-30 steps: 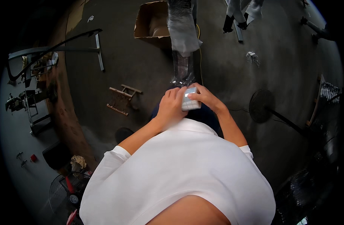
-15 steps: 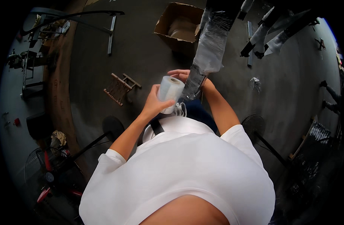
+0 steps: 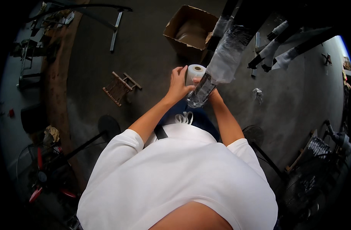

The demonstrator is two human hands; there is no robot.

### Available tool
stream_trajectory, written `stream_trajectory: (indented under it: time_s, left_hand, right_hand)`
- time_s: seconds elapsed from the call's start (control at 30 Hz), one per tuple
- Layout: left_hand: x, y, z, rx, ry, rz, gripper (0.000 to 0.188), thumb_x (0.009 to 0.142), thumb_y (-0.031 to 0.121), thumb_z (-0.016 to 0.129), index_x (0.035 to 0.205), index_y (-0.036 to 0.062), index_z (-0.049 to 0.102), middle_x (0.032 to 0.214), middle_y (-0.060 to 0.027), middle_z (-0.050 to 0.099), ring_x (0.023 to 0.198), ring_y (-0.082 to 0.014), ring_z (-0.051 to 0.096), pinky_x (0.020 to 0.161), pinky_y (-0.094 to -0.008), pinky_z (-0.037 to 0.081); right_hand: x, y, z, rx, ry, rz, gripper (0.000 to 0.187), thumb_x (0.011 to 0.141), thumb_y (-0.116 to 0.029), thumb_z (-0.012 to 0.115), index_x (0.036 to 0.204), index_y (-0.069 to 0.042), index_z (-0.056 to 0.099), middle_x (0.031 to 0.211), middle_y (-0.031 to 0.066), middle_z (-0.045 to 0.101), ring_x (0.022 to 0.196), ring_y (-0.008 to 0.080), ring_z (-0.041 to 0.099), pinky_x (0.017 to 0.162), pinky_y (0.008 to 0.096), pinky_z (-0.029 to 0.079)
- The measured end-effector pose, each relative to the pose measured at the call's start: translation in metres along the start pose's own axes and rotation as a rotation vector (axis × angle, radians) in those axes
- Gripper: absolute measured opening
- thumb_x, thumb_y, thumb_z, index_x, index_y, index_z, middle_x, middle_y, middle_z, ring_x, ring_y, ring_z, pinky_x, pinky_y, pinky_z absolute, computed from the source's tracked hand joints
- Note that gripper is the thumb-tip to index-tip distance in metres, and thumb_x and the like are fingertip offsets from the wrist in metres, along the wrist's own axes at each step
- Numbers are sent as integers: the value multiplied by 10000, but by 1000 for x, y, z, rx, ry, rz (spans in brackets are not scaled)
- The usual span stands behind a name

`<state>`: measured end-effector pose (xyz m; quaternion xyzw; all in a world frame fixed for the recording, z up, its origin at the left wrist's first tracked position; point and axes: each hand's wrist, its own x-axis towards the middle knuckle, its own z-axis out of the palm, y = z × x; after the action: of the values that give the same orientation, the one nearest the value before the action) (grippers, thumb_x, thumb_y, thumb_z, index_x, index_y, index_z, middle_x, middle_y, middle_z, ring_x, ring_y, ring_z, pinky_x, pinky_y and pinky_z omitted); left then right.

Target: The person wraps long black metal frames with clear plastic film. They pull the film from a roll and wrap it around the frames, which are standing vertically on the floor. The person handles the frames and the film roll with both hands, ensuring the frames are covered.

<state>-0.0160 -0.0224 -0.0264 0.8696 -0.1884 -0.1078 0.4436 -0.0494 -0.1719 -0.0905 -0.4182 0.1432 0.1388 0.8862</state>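
A roll of clear stretch film (image 3: pixel 190 73) with a brown cardboard core stands upright just left of a dark bar. Clear plastic wrap (image 3: pixel 226 61) covers the bar's lower end, which slants down toward my waist. My left hand (image 3: pixel 177 85) is at the roll's left side, fingers stretched and apart, thumb near the bar's end. From behind the bar my right hand (image 3: pixel 214 94) reaches round, and its fingertips show against the roll. The bar hides most of the right hand's grip.
An open cardboard box (image 3: pixel 190 30) stands on the floor ahead. A small wooden stool (image 3: pixel 118 89) is to the left. More wrapped bars (image 3: pixel 277 57) jut in at upper right. A fan with red blades (image 3: pixel 41 174) stands at lower left, and crumpled plastic (image 3: pixel 257 95) lies to the right.
The film roll has moved away from me and right, against the bar. My left hand has loosened from round it, and my right fingers have come onto it.
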Motion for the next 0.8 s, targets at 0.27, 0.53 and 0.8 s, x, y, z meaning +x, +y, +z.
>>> stream_trajectory:
  time_s: [0.27,0.53,0.8]
  left_hand:
    - [-3,75,1,-136,-186,-130,577,622,228,720,1105,1,500,1101,-146,507,1098,-236,425,882,-346,387]
    - [15,51,-2,-371,-196,-179,488,538,188,758,917,-32,543,876,-132,587,815,-250,578,758,-318,443]
    - [28,55,11,-498,-439,-191,630,533,121,756,1083,2,473,1016,-136,571,953,-209,546,845,-306,411]
  right_hand:
    - [5,18,-36,234,153,-101,310,873,-197,503,1135,-35,463,1083,72,527,943,172,535,824,312,461]
    - [-49,-67,-38,-348,201,26,492,668,-223,643,1096,-32,495,1020,137,571,895,202,557,743,326,467]
    - [-122,-59,-32,397,-106,70,678,620,-439,610,1130,-14,468,1098,249,522,902,258,568,740,359,501]
